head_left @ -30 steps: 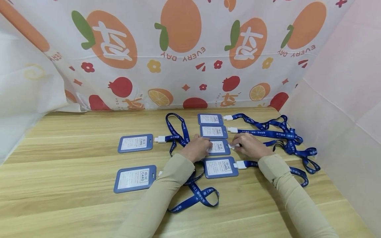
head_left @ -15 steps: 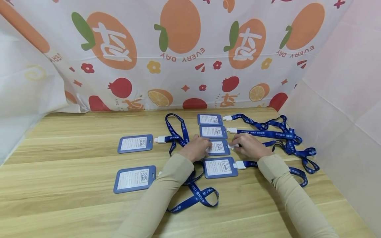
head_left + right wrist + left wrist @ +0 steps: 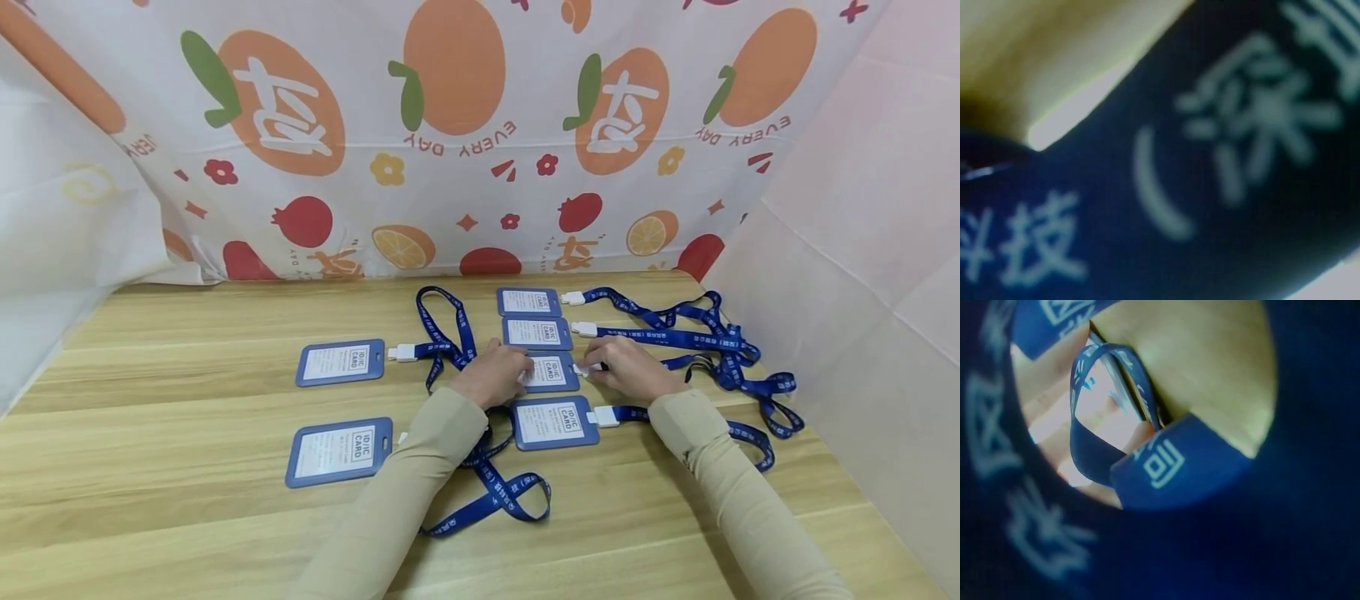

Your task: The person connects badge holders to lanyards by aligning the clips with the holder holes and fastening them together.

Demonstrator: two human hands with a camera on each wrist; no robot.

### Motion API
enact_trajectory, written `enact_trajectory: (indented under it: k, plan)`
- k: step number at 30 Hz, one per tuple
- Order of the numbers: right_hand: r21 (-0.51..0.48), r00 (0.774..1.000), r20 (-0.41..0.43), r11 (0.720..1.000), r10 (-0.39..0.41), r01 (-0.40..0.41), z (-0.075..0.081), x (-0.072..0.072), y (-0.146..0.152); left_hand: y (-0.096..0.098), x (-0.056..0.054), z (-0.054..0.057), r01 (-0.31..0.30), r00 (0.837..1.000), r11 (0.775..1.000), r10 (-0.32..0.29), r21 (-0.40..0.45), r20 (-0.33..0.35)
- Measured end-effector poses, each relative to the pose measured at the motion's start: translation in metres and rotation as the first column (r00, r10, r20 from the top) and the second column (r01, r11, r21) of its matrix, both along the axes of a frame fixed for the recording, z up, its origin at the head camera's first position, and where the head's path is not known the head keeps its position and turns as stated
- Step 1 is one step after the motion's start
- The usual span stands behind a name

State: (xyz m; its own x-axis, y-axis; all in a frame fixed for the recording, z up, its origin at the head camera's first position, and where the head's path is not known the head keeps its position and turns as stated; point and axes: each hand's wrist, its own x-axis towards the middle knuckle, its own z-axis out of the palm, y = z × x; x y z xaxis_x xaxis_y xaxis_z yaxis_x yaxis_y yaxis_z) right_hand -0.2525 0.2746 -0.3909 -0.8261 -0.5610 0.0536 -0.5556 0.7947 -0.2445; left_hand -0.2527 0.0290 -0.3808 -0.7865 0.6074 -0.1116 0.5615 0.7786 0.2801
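Note:
In the head view my left hand (image 3: 495,372) holds the left end of a blue ID card holder (image 3: 551,372), third from the back in the right-hand column. Its fingertips are partly hidden. My right hand (image 3: 632,367) pinches the white clip (image 3: 581,369) at the holder's right end, most of it covered by the fingers. From there a blue lanyard (image 3: 678,361) runs off to the right. Close to the left wrist camera, a printed blue lanyard (image 3: 1179,464) frames part of the fingers and the holder's edge. A blurred lanyard strap (image 3: 1104,187) fills most of the right wrist view.
Two more card holders (image 3: 528,302) (image 3: 537,333) lie behind and one card holder (image 3: 557,422) in front, with lanyards tangled at right. Two others (image 3: 341,362) (image 3: 339,452) lie at left. A loose lanyard (image 3: 498,492) crosses near the left forearm. A fruit-print curtain (image 3: 450,200) closes the back.

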Motion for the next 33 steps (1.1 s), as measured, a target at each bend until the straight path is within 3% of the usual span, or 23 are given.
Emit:
enact_trajectory:
  k: [21,33]
  plan:
    - [0.000,1.000,-0.014,1.000,-0.004,0.004,-0.0007,0.0012,-0.0012,-0.0004,0.0010,0.0009,0.023,1.000,1.000,-0.023,0.013,-0.018]
    - [0.016,0.999,0.006,0.999,-0.039,0.039,0.0004,0.0016,-0.0030,0.0014,-0.0009,0.0017,0.014,1.000,1.000,-0.014,-0.006,0.015]
